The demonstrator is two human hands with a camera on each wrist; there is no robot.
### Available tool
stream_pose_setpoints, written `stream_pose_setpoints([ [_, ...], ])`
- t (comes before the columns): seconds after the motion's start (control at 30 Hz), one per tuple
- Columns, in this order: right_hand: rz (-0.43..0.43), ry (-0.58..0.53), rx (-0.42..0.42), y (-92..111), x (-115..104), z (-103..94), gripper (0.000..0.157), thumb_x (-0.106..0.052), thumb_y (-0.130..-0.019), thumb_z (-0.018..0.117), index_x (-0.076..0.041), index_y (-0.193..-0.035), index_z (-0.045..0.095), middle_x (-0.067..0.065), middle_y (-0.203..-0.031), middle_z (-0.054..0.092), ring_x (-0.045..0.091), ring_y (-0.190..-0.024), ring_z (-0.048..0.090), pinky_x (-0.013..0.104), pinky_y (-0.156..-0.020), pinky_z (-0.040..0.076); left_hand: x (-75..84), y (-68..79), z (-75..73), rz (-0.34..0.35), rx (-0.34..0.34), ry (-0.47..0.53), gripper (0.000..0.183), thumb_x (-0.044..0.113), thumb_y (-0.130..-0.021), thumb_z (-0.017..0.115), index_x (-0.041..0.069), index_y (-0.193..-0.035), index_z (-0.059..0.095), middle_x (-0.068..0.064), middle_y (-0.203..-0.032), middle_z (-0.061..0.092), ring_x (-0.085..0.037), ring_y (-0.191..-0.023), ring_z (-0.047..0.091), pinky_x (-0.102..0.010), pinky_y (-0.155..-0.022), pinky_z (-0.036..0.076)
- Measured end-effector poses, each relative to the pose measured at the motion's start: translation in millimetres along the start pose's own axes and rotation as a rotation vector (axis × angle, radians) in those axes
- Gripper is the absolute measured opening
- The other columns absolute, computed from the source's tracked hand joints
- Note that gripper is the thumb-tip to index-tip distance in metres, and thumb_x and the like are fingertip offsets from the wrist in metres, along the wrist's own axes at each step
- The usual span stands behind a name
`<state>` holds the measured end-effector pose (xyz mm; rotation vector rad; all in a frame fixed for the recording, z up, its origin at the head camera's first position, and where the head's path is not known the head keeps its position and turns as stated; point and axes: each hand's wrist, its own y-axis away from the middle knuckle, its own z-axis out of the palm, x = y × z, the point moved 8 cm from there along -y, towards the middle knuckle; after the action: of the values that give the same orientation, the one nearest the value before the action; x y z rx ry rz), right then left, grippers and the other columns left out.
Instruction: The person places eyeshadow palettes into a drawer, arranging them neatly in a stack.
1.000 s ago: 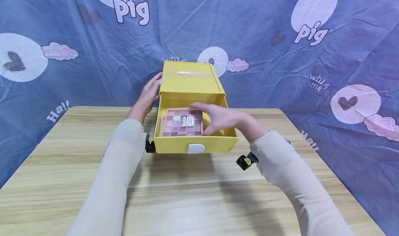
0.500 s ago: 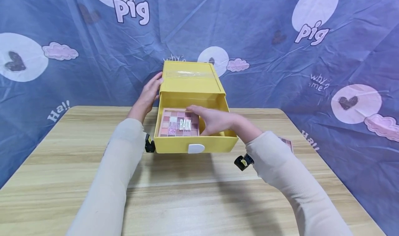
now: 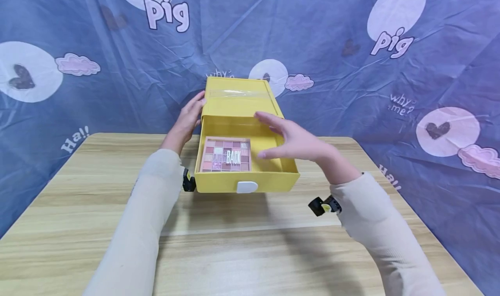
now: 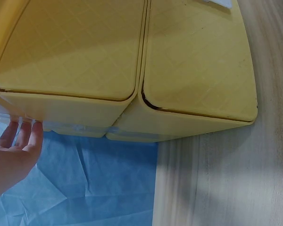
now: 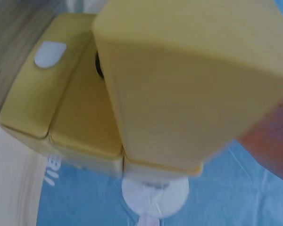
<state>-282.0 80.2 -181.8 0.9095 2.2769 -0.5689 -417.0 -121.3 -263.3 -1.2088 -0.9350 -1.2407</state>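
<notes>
Spread left hand (image 3: 187,118) touches yellow plastic cabinet (image 3: 240,107), spread right hand (image 3: 297,139) hovers over boxy drawer (image 3: 218,183) beside gridded palette (image 3: 224,155)

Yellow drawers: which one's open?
The top drawer: it sticks out well past the others, with the BACK-lettered palette inside; the middle drawer and bottom drawer are pushed in.

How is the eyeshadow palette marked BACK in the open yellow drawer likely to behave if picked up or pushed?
The eyeshadow palette is probably stiff, given its straight edges and square corners. Lying flat in the yellow drawer, it would likely slide rather than roll, with room to its right. Its broad, flat shape makes tipping unlikely.
</notes>
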Motion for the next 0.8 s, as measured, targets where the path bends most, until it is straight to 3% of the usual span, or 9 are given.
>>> stream_pose_setpoints([
  [0.13, -0.011, -0.09, 0.115, 18.3, 6.7, -24.4, 0.077, -0.01, -0.074, 0.068, 0.001, -0.135, 0.021, 0.011, -0.137, 0.025, 0.015, -0.124, 0.023, 0.029, -0.099, 0.019, -0.1, -0.9, 0.4, 0.002, -0.001, -0.01, 0.051, 0.031, -0.086, 0.047, 0.021, -0.134, 0.034, -0.003, -0.133, 0.035, -0.019, -0.115, 0.034, -0.044, -0.095, 0.023],
  [0.3, 0.067, -0.091, 0.274, 46.1, 34.2, -53.7, 0.071, -0.01, -0.078, 0.064, 0.0, -0.135, 0.022, 0.009, -0.137, 0.027, 0.015, -0.124, 0.023, 0.03, -0.098, 0.021, -0.9, -0.8, 0.0, 0.001, 0.001, -0.001, 0.051, 0.03, -0.086, 0.048, 0.021, -0.134, 0.034, -0.004, -0.133, 0.035, -0.019, -0.116, 0.033, -0.044, -0.095, 0.022],
  [0.43, 0.205, -0.033, 0.361, 68.8, 66.0, -66.9, 0.073, -0.017, -0.079, 0.063, -0.004, -0.137, 0.019, 0.01, -0.138, 0.024, 0.019, -0.124, 0.022, 0.033, -0.098, 0.02, -0.9, -0.8, -0.1, 0.009, 0.003, 0.001, 0.051, 0.031, -0.086, 0.048, 0.021, -0.134, 0.034, -0.004, -0.133, 0.035, -0.019, -0.117, 0.033, -0.045, -0.095, 0.021],
  [0.6, 0.408, -0.001, 0.429, 98.9, 112.8, -69.9, 0.084, -0.031, -0.079, 0.062, -0.007, -0.139, 0.007, 0.014, -0.141, 0.013, 0.03, -0.125, 0.015, 0.042, -0.099, 0.015, -1.5, 0.0, 1.2, 0.007, -0.001, -0.002, 0.052, 0.031, -0.086, 0.048, 0.021, -0.134, 0.033, -0.003, -0.133, 0.034, -0.019, -0.118, 0.032, -0.044, -0.095, 0.021],
  [0.8, 0.619, 0.082, 0.653, 139.6, 162.7, -71.4, 0.097, -0.047, -0.077, 0.057, 0.0, -0.137, -0.002, 0.024, -0.139, 0.004, 0.039, -0.124, 0.007, 0.05, -0.097, 0.011, -1.9, -0.2, 0.3, 0.002, -0.001, -0.015, 0.052, 0.031, -0.086, 0.048, 0.021, -0.134, 0.033, -0.002, -0.134, 0.034, -0.018, -0.118, 0.032, -0.045, -0.095, 0.021],
])
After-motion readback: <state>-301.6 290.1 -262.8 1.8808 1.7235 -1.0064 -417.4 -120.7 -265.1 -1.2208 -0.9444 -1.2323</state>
